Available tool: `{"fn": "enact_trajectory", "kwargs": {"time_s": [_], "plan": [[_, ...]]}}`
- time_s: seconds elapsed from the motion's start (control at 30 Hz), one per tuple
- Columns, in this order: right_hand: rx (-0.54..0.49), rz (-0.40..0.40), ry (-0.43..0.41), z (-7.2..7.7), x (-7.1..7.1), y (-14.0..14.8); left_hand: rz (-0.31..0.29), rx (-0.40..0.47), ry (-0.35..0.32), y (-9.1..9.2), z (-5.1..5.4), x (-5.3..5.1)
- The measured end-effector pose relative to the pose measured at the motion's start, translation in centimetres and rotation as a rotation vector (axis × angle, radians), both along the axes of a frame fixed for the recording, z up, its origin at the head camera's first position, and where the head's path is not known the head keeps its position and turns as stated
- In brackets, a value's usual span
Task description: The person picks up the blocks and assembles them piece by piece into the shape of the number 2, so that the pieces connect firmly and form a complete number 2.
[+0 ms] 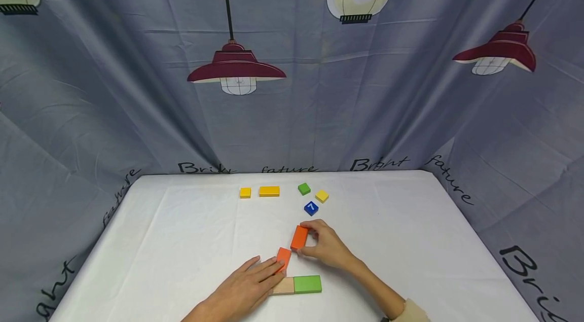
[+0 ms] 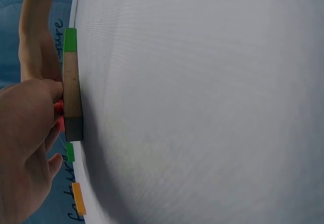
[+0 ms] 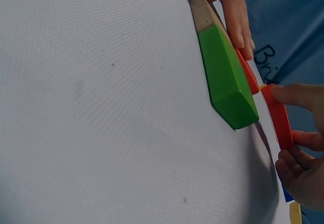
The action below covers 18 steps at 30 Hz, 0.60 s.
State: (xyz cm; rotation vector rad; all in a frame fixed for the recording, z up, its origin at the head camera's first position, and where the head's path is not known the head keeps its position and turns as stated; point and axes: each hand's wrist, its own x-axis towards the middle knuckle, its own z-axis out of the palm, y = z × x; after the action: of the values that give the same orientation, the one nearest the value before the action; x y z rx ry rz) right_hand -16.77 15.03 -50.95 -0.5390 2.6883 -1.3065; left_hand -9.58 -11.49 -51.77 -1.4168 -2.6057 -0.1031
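My right hand [image 1: 330, 246] pinches an orange-red rectangular block [image 1: 298, 237] between thumb and fingers, one at each end. A second orange block [image 1: 283, 257] lies just nearer, close to the held block's lower corner. Over it and the plain wooden block [image 1: 285, 286] rests my left hand [image 1: 244, 286], fingers extended and partly hiding both. A green block [image 1: 307, 284] lies end to end with the wooden one, forming a straight row. In the right wrist view, the held block [image 3: 278, 117] stands beyond the green block [image 3: 225, 77].
Farther back on the white table [image 1: 182, 225] lie a small yellow block [image 1: 245, 192], a longer yellow block [image 1: 269, 191], a small green block [image 1: 304, 188], another yellow piece [image 1: 322, 196] and a blue block marked 7 [image 1: 311, 208]. A grey printed curtain [image 1: 292, 109] surrounds the table.
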Motion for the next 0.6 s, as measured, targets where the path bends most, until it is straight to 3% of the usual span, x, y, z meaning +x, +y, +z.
{"fn": "enact_trajectory", "kwargs": {"time_s": [0.6], "plan": [[0.065,0.021,0.026,-0.8,-0.6,-1.5,-0.003,0.010,0.014,0.0,0.0,0.0]]}}
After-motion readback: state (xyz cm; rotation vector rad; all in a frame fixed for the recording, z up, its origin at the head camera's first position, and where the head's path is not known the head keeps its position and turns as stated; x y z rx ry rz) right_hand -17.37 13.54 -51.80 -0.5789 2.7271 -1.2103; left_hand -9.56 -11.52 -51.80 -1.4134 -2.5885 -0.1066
